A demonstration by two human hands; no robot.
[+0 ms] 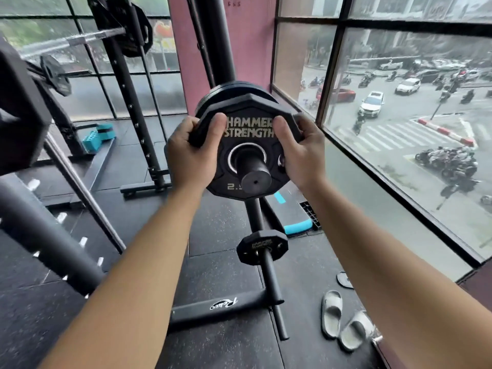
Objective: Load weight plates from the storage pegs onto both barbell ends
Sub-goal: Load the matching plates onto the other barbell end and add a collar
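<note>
A small black "Hammer Strength" 2.5 plate [249,129] sits on a black storage peg [254,171] of an upright plate tree, with larger plates [234,89] stacked behind it. My left hand [191,153] grips its left edge and my right hand [295,150] grips its right edge, thumbs on the face. Lower on the same tree, another small plate [262,249] hangs on a peg. The barbell [72,41] rests in the rack at the upper left, carrying a black plate [138,30] on its end.
Black rack uprights [125,83] stand left of the plate tree, whose base bar [221,306] lies on the rubber floor. A teal step platform [295,222] and teal blocks [98,137] lie behind. Grey slippers [343,323] lie by the window wall [372,166] on the right.
</note>
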